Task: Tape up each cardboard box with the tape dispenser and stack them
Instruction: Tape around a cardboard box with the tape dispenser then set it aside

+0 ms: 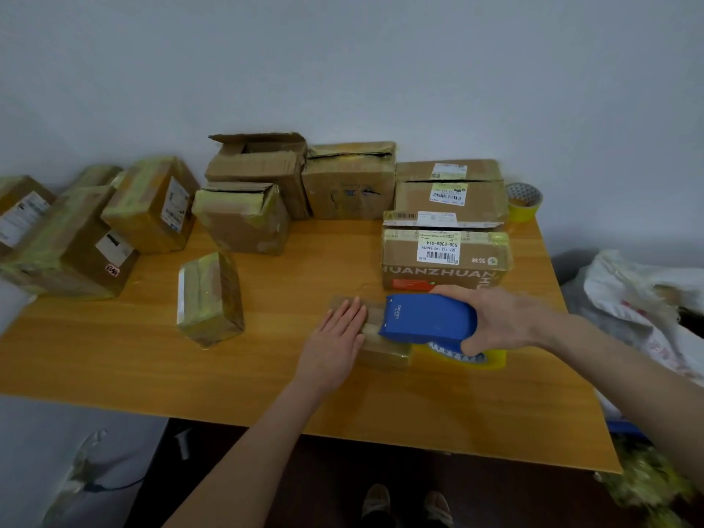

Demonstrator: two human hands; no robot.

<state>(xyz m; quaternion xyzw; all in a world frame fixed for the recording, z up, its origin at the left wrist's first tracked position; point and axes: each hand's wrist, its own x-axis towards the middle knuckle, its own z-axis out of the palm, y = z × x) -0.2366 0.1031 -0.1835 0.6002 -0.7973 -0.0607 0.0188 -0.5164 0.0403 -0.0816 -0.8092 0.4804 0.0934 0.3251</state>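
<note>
- Your small flat cardboard box [384, 352] is plain brown and lies near the front of the wooden table [266, 375].
- The blue tape dispenser [430, 318] reads "deli"; the labelled box [445, 261] behind it reads "HUANZHUAN".
- Your left hand [335, 337] presses flat on the box's left end, fingers straight.
- Your right hand [495, 318] grips the dispenser, which sits over the box's right end.

The table [114, 356] is smooth, faintly shiny wood. The boxes [348, 188] are matt brown cardboard, many banded with glossy yellowish tape [198, 295], some bearing white paper labels [438, 247]. The tape dispenser [428, 318] is smooth blue plastic.
</note>
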